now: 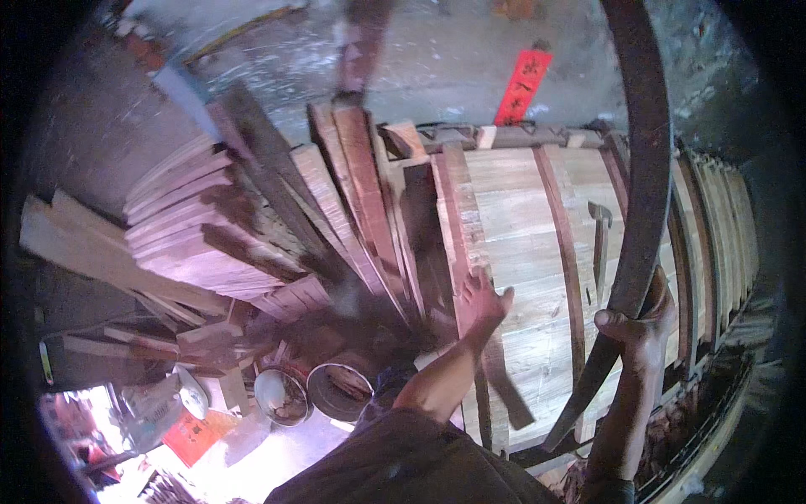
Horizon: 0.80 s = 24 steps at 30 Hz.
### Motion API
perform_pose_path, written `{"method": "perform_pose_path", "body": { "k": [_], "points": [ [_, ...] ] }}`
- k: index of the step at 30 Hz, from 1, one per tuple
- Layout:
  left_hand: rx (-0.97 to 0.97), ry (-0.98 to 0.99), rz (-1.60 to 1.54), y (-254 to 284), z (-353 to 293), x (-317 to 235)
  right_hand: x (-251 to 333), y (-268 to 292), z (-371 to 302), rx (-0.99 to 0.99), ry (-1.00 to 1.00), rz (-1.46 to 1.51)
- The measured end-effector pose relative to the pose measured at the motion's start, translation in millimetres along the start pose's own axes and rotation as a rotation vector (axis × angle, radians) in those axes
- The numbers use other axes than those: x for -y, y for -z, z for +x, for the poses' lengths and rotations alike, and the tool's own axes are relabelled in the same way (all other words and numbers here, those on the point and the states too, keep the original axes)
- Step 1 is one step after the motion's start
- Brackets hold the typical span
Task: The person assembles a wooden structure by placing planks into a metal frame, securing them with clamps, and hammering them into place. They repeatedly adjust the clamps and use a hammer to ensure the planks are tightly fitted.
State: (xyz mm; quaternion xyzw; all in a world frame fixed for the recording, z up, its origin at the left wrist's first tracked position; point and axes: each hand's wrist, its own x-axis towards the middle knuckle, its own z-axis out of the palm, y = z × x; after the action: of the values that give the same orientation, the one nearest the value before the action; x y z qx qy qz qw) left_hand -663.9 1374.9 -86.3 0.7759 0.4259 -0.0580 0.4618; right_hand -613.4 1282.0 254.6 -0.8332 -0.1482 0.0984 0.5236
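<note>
My right hand (645,326) is closed round a long, flat dark strip (645,143), its thumb on the near face. The strip stands up over a broad surface of pale planks (525,252) crossed by darker battens (561,244); it looks curved in this view, and its material is unclear. My left hand (485,304) rests at the left part of the planks, on or beside a reddish-brown batten (457,227), its fingers and thumb spread. Between the hands and farther back, a hammer (599,244) lies on the planks. A short dark piece of wood (508,391) lies near my left forearm.
Boards (361,185) lean upright left of the planks, beside a stack of cut boards (180,227). At lower left, a round pan (340,391) and a basin (283,396) stand on the floor. A red paper strip (522,86) hangs on the grey wall behind.
</note>
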Motion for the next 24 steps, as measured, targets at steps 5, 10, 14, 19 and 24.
{"method": "perform_pose_path", "body": {
  "k": [5, 10, 14, 19, 24],
  "points": [
    [-0.183, -0.436, -0.905, 199.7, -46.0, -83.9, 79.0, -28.8, -32.5, 0.198, 0.046, 0.291],
    [-0.212, -1.093, -0.764, 398.7, -163.3, -164.6, 112.1, -90.2, -55.2, 0.167, 0.198, 0.401],
    [-0.273, -1.402, -0.515, 454.0, -213.3, -190.4, 96.1, -136.3, -57.6, 0.339, 0.34, 0.494],
    [-1.054, -1.084, -0.071, 461.5, -245.4, -156.0, 83.5, -246.9, -110.7, 0.569, 0.518, 0.441],
    [-1.057, -0.702, -0.081, 435.2, -160.1, -71.9, 12.3, -307.6, -100.0, 0.646, 0.32, 0.301]
  ]
}}
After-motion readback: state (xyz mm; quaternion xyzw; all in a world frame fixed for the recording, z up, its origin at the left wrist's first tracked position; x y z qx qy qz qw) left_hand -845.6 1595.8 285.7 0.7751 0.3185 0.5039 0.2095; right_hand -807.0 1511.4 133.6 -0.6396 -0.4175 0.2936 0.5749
